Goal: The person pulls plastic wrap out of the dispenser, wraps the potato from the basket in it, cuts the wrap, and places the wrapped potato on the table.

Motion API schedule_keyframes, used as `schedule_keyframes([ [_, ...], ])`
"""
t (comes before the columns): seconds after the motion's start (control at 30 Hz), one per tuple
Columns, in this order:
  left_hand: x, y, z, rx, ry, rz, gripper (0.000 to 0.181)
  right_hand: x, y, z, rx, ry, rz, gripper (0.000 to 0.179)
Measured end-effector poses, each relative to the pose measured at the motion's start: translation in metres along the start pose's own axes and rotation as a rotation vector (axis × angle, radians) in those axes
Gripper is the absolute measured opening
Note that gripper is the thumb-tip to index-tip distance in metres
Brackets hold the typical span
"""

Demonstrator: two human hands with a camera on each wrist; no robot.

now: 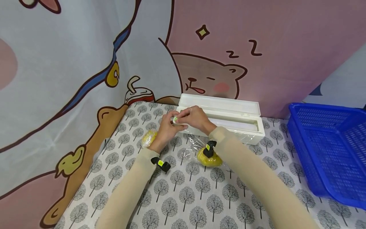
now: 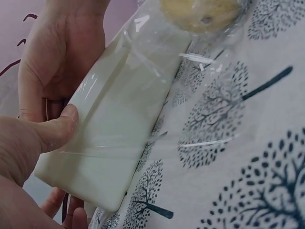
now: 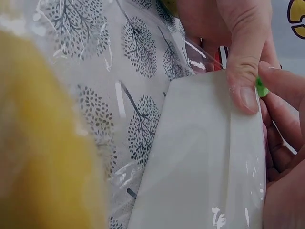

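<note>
A white cling film box [image 1: 251,139] lies with its lid raised and a roll of film [image 1: 233,123] inside. My left hand [image 1: 167,128] grips its left end, thumb flat on the front edge in the left wrist view. Across that corner reaches my right hand [image 1: 195,118], its thumb and fingers pinching a small green piece [image 3: 262,88] beside the left thumb. Clear film [image 2: 200,143] stretches from the box over the cloth. A yellow fruit [image 1: 210,160] lies under this film, partly hidden by the right wrist's strap.
Left of my left wrist sits another yellow fruit [image 1: 148,139], wrapped in film. A blue plastic basket [image 1: 303,152] stands at the right. Tree-patterned cloth [image 1: 186,194] covers the table, and a cartoon-printed curtain [image 1: 274,76] hangs behind it.
</note>
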State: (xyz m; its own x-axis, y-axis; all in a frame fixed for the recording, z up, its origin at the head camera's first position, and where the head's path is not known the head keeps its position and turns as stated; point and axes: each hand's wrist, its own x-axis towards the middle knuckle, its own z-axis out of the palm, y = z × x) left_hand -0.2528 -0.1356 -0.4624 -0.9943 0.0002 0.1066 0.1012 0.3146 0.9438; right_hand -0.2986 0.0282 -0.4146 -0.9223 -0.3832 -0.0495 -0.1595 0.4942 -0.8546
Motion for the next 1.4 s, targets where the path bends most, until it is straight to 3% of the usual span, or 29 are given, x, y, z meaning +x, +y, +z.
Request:
schedule_keyframes([
  [0.23,-0.004,0.0,-0.001,-0.038,-0.002,0.013,0.051,0.0,-0.004,0.005,-0.04,0.034,0.0,0.019],
  [0.47,-0.002,-0.002,-0.001,0.026,0.0,0.059,0.044,0.0,-0.003,0.003,-0.042,0.045,-0.02,0.012],
  [0.8,-0.002,-0.002,-0.002,0.092,-0.005,0.042,0.038,-0.001,0.0,-0.002,-0.08,0.031,-0.035,0.01],
  [1.4,0.0,-0.002,0.0,0.121,-0.023,0.069,0.031,-0.005,0.001,-0.011,-0.094,0.04,-0.021,0.011],
])
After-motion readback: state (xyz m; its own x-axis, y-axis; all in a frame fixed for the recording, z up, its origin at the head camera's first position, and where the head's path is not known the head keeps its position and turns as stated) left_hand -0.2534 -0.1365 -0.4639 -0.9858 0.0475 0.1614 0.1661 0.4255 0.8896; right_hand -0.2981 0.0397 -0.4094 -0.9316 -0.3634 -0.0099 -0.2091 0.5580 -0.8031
